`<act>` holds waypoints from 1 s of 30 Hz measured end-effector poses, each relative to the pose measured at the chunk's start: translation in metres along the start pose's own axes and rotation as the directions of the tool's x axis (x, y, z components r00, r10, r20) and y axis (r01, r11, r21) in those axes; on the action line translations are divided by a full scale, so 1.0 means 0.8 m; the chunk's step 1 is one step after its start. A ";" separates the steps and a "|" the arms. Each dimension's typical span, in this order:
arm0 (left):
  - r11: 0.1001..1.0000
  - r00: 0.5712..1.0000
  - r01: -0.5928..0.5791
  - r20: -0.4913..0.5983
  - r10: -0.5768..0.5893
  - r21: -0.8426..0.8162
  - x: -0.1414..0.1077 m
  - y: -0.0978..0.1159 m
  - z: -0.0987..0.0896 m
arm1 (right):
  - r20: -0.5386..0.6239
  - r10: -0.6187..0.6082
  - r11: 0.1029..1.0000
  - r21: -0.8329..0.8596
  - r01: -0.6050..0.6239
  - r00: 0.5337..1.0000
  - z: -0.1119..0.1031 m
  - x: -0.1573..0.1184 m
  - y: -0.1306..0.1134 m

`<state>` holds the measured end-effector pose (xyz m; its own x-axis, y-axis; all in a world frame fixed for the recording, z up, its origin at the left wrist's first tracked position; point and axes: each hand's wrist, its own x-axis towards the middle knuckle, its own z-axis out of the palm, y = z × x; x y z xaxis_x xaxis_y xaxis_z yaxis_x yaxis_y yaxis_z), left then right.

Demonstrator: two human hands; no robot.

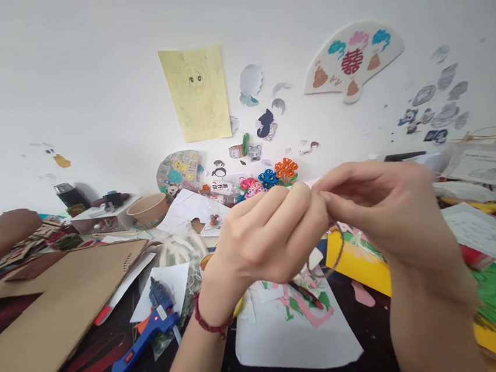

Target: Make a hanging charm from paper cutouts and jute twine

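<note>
My left hand (274, 233) and my right hand (381, 202) meet in front of me, raised above the table. Both have their fingers pinched together on a thin brown cord (341, 252). A loop of it hangs down below the fingertips; the part between the fingers is hidden. Around my left wrist is a dark red braided bracelet (208, 323). Beneath the hands lies a white sheet of paper (290, 348) with pink and green paper scraps (317, 314) and a dark pen (304, 293) on it.
A blue glue gun (146, 342) rests at the left beside a large cardboard piece (77, 284). Another person's hand (15, 226) shows at the far left. A yellow box (361, 268) stands behind my right hand, and beaded flowers (269, 178) stand by the wall.
</note>
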<state>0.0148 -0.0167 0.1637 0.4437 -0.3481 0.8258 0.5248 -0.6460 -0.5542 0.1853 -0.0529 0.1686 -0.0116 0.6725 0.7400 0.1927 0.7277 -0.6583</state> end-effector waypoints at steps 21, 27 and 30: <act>0.808 0.892 0.414 0.010 -0.452 -0.418 0.000 -0.005 0.002 | -0.108 -0.258 0.962 -0.117 0.245 0.960 0.007 0.006 0.009; 0.563 0.799 0.551 0.195 -0.568 -0.616 0.002 0.001 -0.001 | -0.044 -0.129 0.945 0.298 0.137 0.991 0.011 0.019 0.028; 0.572 0.806 0.529 0.159 -0.571 -0.627 0.005 0.005 0.002 | 0.023 -0.097 0.904 0.420 0.079 0.995 0.017 0.023 0.035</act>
<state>0.0197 -0.0195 0.1648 0.1736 0.1963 0.9651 0.0800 -0.9795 0.1849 0.1769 -0.0187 0.1619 -0.0526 0.6014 0.7972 -0.2391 0.7675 -0.5948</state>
